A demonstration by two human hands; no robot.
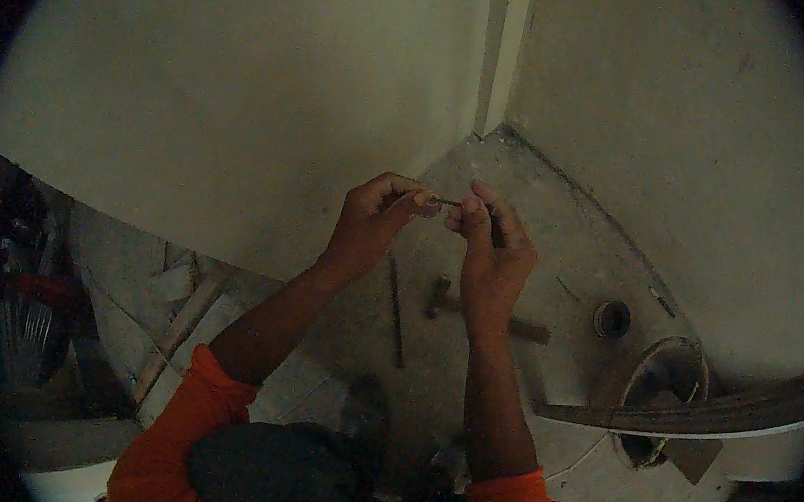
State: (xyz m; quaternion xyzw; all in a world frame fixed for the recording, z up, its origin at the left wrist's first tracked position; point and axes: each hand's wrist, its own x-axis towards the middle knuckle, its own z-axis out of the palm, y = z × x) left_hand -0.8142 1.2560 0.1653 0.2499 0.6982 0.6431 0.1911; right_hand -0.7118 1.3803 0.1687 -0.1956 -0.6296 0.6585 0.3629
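Observation:
In front of me, above the floor, both hands meet at a thin dark rod [447, 201], too small and dim to tell whether it is a screw or a nail. My left hand [372, 214] pinches its left end between thumb and forefinger, next to something small and pale at the fingertips. The rod's other end is pinched by my right hand [497, 241], whose remaining fingers are loosely bent. Below, on the floor, lies a hammer [528, 331], partly hidden by my right wrist. A long thin dark bar [396, 310] lies left of it.
Pale walls [240, 119] meet in a corner ahead, with a vertical strip [503, 57] there. To the right are a dark round ring or roll [612, 319], a bucket [636, 380] and a curved board edge [695, 424]. A wooden batten [179, 331] leans at left.

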